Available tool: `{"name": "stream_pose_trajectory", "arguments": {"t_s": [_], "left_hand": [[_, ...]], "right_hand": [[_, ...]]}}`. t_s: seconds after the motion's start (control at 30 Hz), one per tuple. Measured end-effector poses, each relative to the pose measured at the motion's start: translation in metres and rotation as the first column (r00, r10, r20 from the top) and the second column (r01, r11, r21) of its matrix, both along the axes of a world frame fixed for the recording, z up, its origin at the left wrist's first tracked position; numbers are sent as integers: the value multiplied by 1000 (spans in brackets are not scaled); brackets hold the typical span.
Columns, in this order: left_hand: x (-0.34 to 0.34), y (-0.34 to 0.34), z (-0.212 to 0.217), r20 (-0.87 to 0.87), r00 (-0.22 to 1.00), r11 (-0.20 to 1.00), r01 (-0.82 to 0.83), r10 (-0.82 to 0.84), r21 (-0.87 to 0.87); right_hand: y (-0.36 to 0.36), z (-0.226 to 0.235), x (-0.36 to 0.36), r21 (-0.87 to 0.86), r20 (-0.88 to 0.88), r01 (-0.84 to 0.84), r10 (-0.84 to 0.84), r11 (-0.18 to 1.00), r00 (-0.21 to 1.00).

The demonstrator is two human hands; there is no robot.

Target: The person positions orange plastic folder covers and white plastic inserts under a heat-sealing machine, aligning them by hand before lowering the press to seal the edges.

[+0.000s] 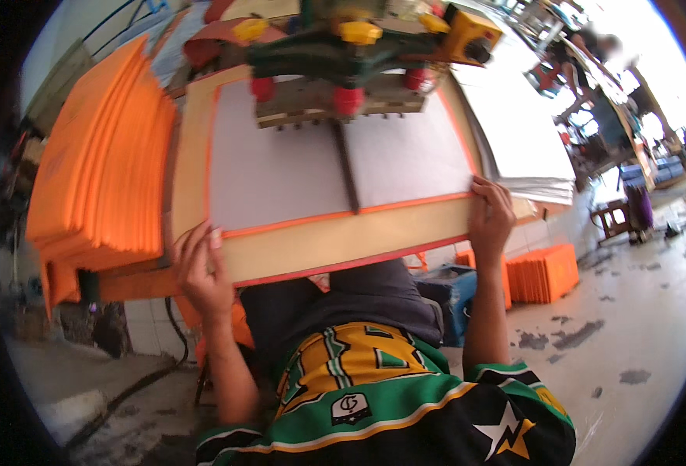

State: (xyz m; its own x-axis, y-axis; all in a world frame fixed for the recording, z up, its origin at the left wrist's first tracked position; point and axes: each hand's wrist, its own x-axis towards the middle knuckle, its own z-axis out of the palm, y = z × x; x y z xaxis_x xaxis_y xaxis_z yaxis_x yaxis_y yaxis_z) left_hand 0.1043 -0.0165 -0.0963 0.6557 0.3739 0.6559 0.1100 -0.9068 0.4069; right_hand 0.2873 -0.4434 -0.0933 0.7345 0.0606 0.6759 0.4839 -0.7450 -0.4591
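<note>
Workshop floor of pale, stained concrete fills the lower right of the frame, with a low stack of orange sheets (543, 272) standing on it and a cluttered, sunlit work area at the upper right. Across the middle lies a screen-printing frame (335, 237) with a tan wooden border edged in orange and a pale grey mesh field; its long axis runs left to right, tilting slightly up toward the right of the frame, with its near rail facing the person. The left hand (201, 272) grips the near rail toward the lower left corner of the frame, fingers curled over the top edge. The right hand (490, 213) clasps the same rail at its right end, fingers folded over the orange edging. Above the mesh, at the top centre, sits a green machine head (343, 54) with yellow and red knobs. A tall pile of orange sheets (98, 155) fans out at the left, and a stack of white sheets (518, 124) lies at the right, just beside the right hand.
</note>
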Motion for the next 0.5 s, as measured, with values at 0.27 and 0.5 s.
{"name": "stream_pose_trajectory", "arguments": {"t_s": [0.27, 0.5], "left_hand": [[4, -2, 2, 35, 999, 1000, 29, -29, 2], [5, 0, 1, 53, 998, 1000, 24, -25, 20]], "right_hand": [[-5, -8, -2, 9, -17, 36, -35, 999, 999], [-5, -7, 0, -6, -41, 53, -54, 999, 998]]}}
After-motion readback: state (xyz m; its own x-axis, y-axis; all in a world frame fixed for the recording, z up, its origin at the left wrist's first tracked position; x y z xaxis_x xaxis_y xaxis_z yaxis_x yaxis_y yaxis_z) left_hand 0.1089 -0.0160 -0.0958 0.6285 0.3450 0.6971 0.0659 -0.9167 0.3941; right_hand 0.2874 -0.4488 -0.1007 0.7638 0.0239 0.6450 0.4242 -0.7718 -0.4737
